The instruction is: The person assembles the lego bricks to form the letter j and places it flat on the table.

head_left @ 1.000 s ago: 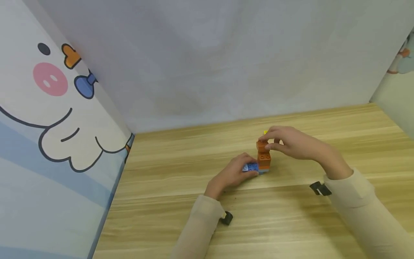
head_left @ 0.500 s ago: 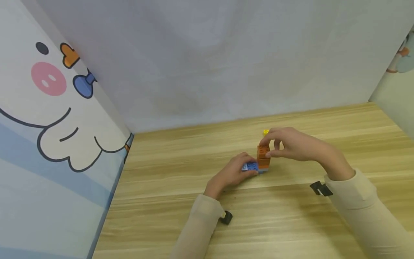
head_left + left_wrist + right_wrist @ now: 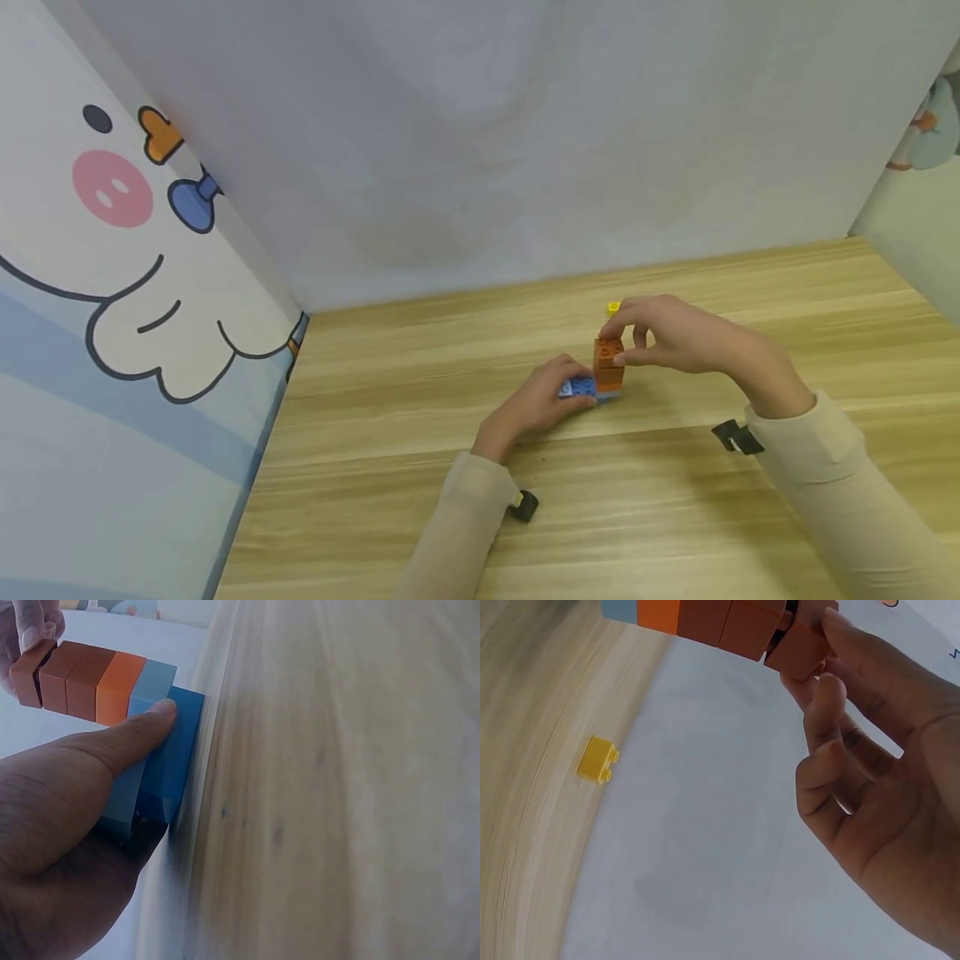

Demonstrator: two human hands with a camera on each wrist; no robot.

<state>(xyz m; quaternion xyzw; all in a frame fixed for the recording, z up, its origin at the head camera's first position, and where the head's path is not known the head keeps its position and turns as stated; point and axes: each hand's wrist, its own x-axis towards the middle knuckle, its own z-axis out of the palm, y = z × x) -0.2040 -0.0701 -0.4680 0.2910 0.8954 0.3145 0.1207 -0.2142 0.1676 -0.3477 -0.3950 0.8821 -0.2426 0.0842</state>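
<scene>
At the top of a brick tower, my right hand (image 3: 671,333) pinches a brown toy brick (image 3: 802,641) between thumb and fingers. This brick sits slightly askew, with a thin gap to the brown bricks (image 3: 76,679) under it. Lower in the tower come an orange brick (image 3: 120,686) and a grey-blue brick (image 3: 154,681). A blue brick (image 3: 178,742) forms the base on the table. My left hand (image 3: 536,398) grips the blue bricks (image 3: 582,387) at the tower's left side, its thumb across their near side. Its other fingertips are largely hidden behind the bricks.
Behind the tower, a small yellow brick (image 3: 613,307) stands on the wooden table (image 3: 420,492). A grey wall (image 3: 510,167) rises at the table's far edge. A cartoon-printed panel (image 3: 120,275) borders the left side, and a pale panel (image 3: 918,208) the right.
My right hand has lowered the brown brick from a tilted position onto the tower's top. The yellow brick shows more fully now. My left hand has kept its grip on the blue bricks.
</scene>
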